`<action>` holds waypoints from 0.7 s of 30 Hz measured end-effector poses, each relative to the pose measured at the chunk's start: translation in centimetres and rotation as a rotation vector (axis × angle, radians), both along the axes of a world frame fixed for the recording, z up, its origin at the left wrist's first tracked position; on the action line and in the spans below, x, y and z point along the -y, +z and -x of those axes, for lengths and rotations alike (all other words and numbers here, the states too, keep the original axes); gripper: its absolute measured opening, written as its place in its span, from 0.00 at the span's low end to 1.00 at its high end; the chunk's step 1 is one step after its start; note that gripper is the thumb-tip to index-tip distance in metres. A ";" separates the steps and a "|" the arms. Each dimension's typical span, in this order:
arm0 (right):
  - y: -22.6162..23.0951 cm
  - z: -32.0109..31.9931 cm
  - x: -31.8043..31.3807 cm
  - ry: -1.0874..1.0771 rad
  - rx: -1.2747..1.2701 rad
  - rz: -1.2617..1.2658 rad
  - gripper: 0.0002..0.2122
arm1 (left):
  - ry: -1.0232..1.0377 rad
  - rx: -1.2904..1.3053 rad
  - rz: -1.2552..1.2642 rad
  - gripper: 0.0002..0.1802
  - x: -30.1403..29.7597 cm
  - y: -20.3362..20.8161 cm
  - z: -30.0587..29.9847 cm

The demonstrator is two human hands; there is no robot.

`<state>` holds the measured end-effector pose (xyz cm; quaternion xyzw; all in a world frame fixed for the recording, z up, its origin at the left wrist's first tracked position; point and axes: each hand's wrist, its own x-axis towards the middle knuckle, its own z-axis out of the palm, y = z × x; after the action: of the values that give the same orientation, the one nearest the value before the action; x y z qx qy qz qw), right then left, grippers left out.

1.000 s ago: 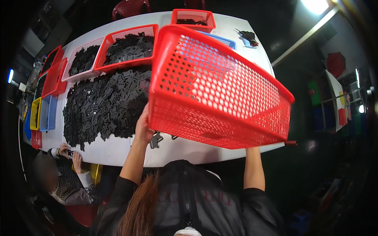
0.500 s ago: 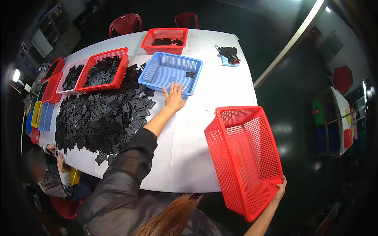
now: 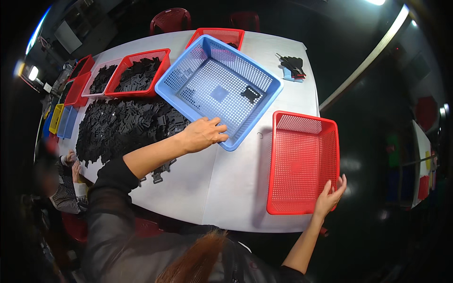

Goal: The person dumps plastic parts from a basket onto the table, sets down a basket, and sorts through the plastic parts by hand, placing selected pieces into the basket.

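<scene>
My left hand (image 3: 205,135) has its fingers curled over the near rim of a blue plastic basket (image 3: 188,112), which is raised and tilted above the table. One flat black plastic piece (image 3: 250,94) lies inside, toward the basket's right side. At the right edge of the table sits an empty red plastic basket (image 3: 297,146). My right hand (image 3: 329,197) is at its near right corner, fingers apart at the rim and not closed round it. A large heap of black plastic pieces (image 3: 125,127) spreads beside my left forearm.
Another red basket (image 3: 222,33) is partly hidden behind the blue one. A red basket (image 3: 166,56) of black pieces stands beyond the heap. Dark gloves (image 3: 292,66) lie on a light blue cloth at the far right. A co-worker's hands (image 3: 73,165) are at the left table edge.
The blue basket has been lifted off the table toward me by my left hand. The red basket, tilted in my right hand before, now rests on the table's right side.
</scene>
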<state>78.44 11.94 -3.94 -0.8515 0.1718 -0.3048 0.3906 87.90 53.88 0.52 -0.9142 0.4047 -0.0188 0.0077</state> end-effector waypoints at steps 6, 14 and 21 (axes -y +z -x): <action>15.6 -8.6 -17.1 0.989 0.113 0.519 0.10 | -0.101 0.094 -0.152 0.04 -0.1 8.3 7.9; 8.9 -10.5 -22.7 1.060 -0.279 1.301 0.12 | -0.171 0.145 -0.157 0.06 -2.1 10.1 12.7; 7.2 -8.5 -22.6 1.416 -0.670 0.894 0.11 | -0.203 -0.009 -0.224 0.05 -3.3 6.9 14.5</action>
<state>86.95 34.54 3.22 -0.8745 -0.4226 0.2329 0.0489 73.39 57.19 7.39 -0.8620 0.4949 0.0301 0.1059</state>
